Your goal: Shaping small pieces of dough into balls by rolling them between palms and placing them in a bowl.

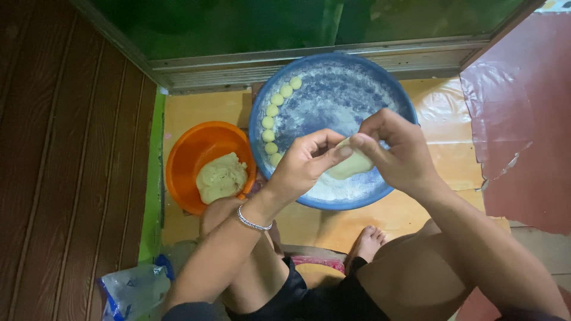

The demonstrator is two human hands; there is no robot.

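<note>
Pinched between my left hand [306, 163] and right hand [395, 151], the dough piece [351, 166] hangs over the blue tray's [333, 204] near edge, mid-shaping; tearing off a bit seems next.

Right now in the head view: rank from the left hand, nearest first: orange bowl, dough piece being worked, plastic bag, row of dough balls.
From the left hand:
1. Dough piece, pinched between both hands, touching it.
2. Row of dough balls, along the blue tray's left edge, just above the hand.
3. Orange bowl, to its left, holding a dough lump.
4. Plastic bag, bottom left on the floor.
</note>
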